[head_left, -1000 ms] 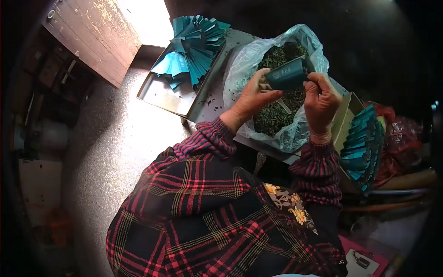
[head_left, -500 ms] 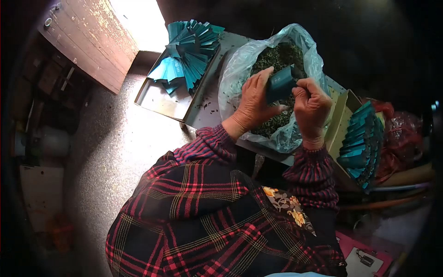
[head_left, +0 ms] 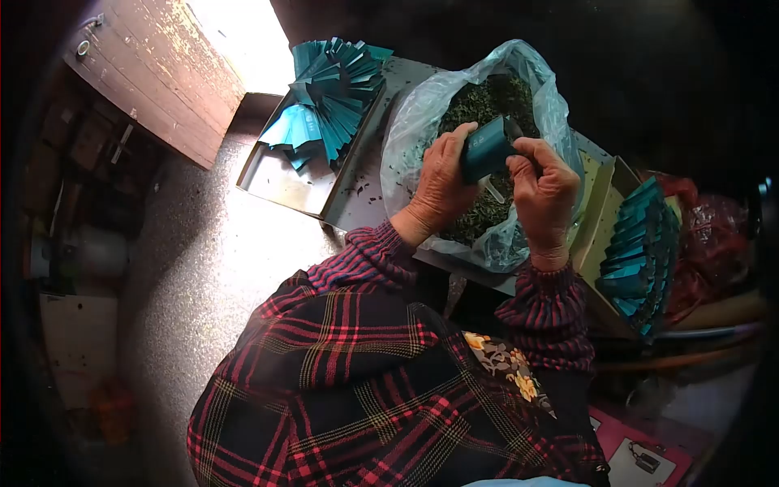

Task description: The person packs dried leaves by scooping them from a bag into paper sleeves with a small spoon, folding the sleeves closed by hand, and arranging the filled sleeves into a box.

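Note:
My left hand [head_left: 442,180] is closed around a small teal packet [head_left: 487,152], held tilted above a clear plastic bag [head_left: 402,154]. At the packet's upper right end, my right hand [head_left: 545,187] pinches with thumb and forefinger at its edge. The bag gapes wide and holds dried, dark green leaves [head_left: 483,105] that look like loose tea. A narrow pale object [head_left: 493,191], perhaps a small scoop, shows on the leaves below the packet. What lies inside the packet is hidden.
On the left, an open box [head_left: 284,191] holds a fan of teal packets [head_left: 337,89]. Another box [head_left: 600,219] on the right has a row of similar packets [head_left: 637,252]. A red plastic bag [head_left: 714,235] lies beyond it. A wooden door [head_left: 162,73] stands at upper left.
My left thumb has folded in behind the packet from its outstretched position. The packet has shifted slightly left, and the pale object beneath is now visible.

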`<state>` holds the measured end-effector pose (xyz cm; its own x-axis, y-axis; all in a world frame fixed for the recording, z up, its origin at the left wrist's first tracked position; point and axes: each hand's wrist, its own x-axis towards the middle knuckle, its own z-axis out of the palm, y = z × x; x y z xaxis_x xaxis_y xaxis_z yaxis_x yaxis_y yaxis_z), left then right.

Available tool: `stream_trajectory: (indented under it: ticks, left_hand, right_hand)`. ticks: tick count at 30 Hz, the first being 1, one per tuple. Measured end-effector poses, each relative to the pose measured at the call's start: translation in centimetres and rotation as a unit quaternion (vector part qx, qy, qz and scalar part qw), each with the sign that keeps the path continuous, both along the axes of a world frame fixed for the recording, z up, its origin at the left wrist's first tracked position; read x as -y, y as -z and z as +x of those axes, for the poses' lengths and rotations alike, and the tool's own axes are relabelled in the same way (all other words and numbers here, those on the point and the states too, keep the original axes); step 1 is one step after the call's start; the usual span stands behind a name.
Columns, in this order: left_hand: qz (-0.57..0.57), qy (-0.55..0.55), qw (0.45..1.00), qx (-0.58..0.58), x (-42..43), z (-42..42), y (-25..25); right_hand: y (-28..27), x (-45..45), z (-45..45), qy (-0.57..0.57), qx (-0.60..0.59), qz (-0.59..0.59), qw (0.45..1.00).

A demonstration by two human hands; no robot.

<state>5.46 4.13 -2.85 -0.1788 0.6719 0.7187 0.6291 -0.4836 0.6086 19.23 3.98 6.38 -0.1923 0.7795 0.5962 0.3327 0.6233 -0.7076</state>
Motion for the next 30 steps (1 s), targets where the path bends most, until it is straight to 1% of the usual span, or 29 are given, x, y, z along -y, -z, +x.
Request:
stream_trajectory:
  ticks: [5, 8, 10, 14, 16, 17, 19, 20, 21, 23, 24, 25, 26, 27, 29, 30]
  left_hand:
    - [-0.019, 0.019, 0.999, 0.018, -0.2, 0.1, 0.7]
    - [-0.023, 0.028, 0.999, 0.02, -0.2, 0.1, 0.8]
    - [-0.03, 0.03, 0.999, 0.015, 0.0, 0.1, 0.6]
    - [-0.029, 0.038, 0.998, 0.03, -0.1, 0.1, 0.4]
    - [-0.022, 0.04, 0.998, 0.033, 0.1, 0.3, 0.4]
    - [-0.013, 0.038, 0.999, 0.032, -0.3, 0.1, 0.2]
    - [-0.014, 0.038, 0.999, 0.024, -0.4, 0.1, 0.6]
    - [-0.029, 0.05, 0.997, 0.051, -0.4, 0.5, 0.8]
    - [-0.039, 0.063, 0.994, 0.078, -0.7, 0.7, 0.7]
    - [-0.045, 0.076, 0.992, 0.093, -0.8, 0.3, 0.6]
    - [-0.043, 0.081, 0.993, 0.072, -0.9, 0.0, 0.2]
    - [-0.044, 0.087, 0.994, 0.052, -0.6, -0.1, -0.2]
    - [-0.05, 0.103, 0.991, 0.063, -1.1, -0.2, 0.4]
    - [-0.04, 0.11, 0.991, 0.064, -1.6, -0.2, -0.2]
    - [-0.085, 0.148, 0.983, 0.07, -0.5, -0.2, -0.1]
    - [-0.113, 0.162, 0.976, 0.087, -0.2, -0.1, -0.2]
  right_hand:
    - [0.7, -0.4, 0.9, -0.017, -0.011, -0.041, 0.999]
    - [1.0, -0.7, 1.2, -0.024, 0.024, -0.047, 0.998]
    - [0.9, -0.7, 1.2, -0.062, -0.037, -0.102, 0.992]
    - [0.9, -0.9, 1.2, -0.072, -0.014, -0.115, 0.991]
    - [1.4, -1.0, 1.0, -0.065, -0.019, -0.083, 0.994]
    - [1.6, -1.0, 0.9, -0.067, -0.029, -0.126, 0.989]
    - [1.5, -0.9, 0.2, -0.063, -0.055, -0.136, 0.987]
    - [1.4, -0.8, -0.4, -0.058, -0.107, -0.125, 0.985]
    - [1.4, -0.9, -0.2, -0.055, -0.106, -0.125, 0.985]
    - [1.7, -0.9, 0.1, -0.068, -0.044, -0.137, 0.987]
    - [1.4, -0.8, 0.5, -0.058, -0.033, -0.157, 0.985]
    - [1.4, -0.7, 0.8, -0.056, -0.022, -0.147, 0.987]
    - [1.5, -1.0, 1.2, -0.052, -0.013, -0.131, 0.99]
    - [1.6, -1.2, 1.8, -0.051, 0.011, -0.117, 0.992]
    - [1.9, -1.1, 2.6, -0.073, 0.005, -0.128, 0.989]
    - [1.5, -0.7, 2.8, -0.066, 0.036, -0.122, 0.99]
